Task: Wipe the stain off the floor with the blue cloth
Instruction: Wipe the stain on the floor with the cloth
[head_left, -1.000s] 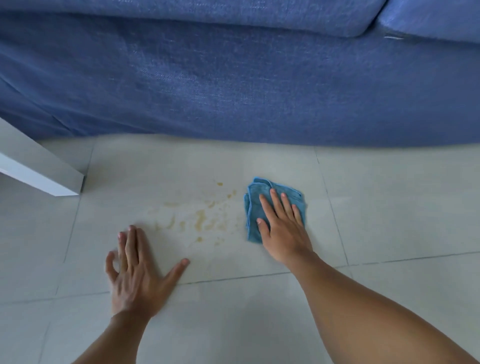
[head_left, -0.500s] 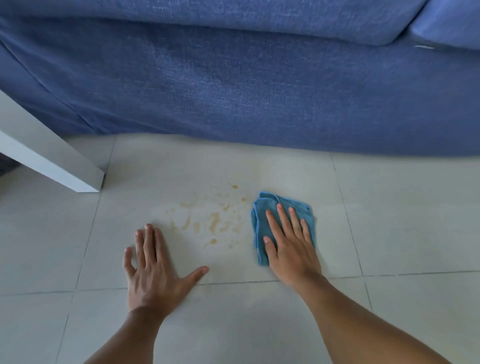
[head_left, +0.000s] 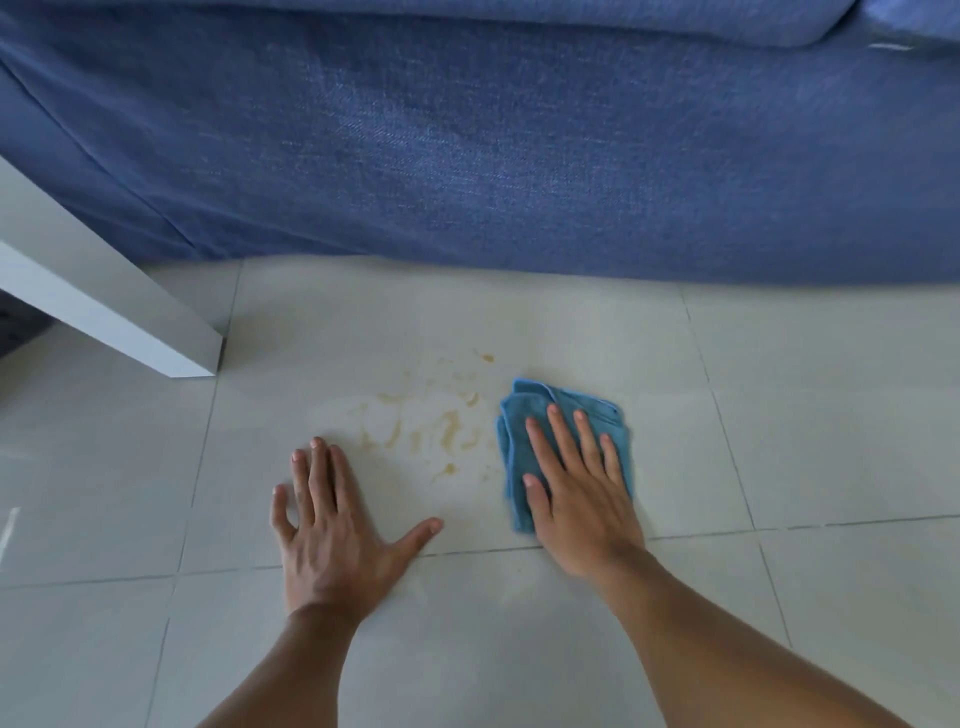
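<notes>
A yellowish-brown stain (head_left: 441, 426) of smears and drops spreads over a pale floor tile. Just right of it lies a folded blue cloth (head_left: 535, 410), flat on the floor. My right hand (head_left: 576, 493) rests palm down on the cloth, fingers spread, covering its lower right part. My left hand (head_left: 332, 530) lies flat on the bare tile to the lower left of the stain, fingers apart, holding nothing.
A blue fabric sofa (head_left: 493, 145) runs along the far side, its base meeting the floor just beyond the stain. A white table leg or panel (head_left: 104, 306) slants in from the left. Grey tiles (head_left: 779, 415) extend to the right and toward me.
The view has shifted, so the scene sits further right and lower in frame. Both hands keep their places on the floor; the cloth stays right of the stain.
</notes>
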